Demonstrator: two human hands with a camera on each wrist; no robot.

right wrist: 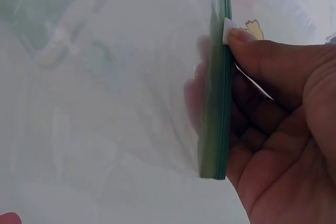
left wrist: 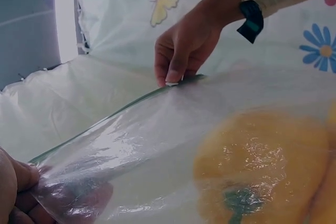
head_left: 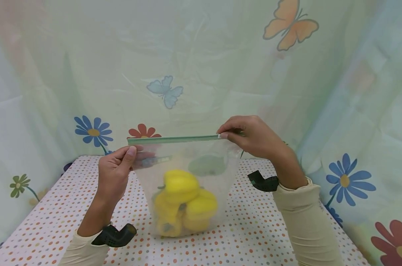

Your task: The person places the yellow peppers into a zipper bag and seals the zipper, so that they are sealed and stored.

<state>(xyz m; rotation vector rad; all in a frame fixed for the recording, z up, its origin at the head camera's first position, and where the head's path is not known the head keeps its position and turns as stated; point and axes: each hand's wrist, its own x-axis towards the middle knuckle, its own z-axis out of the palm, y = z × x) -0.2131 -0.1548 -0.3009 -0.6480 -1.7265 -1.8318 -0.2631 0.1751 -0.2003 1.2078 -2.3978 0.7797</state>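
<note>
A clear slider zip bag (head_left: 187,153) with a green top strip stands upright on the table, holding yellow bell peppers (head_left: 181,186) piled in its lower part. At the bag's upper left corner my left hand (head_left: 116,170) pinches the plastic, thumb in front and some fingers behind it. My right hand (head_left: 251,135) pinches the small white slider (right wrist: 227,31) on the green strip, towards the right end. In the right wrist view, other fingertips show blurred through the plastic. One pepper (left wrist: 257,166) with a green stem is close up in the left wrist view.
The table (head_left: 254,225) wears a white cloth with coloured dots. Around it hangs a pale curtain (head_left: 207,66) printed with flowers and butterflies. A black wrist device (head_left: 116,236) sits on the left sleeve, another black device (head_left: 263,181) on the right.
</note>
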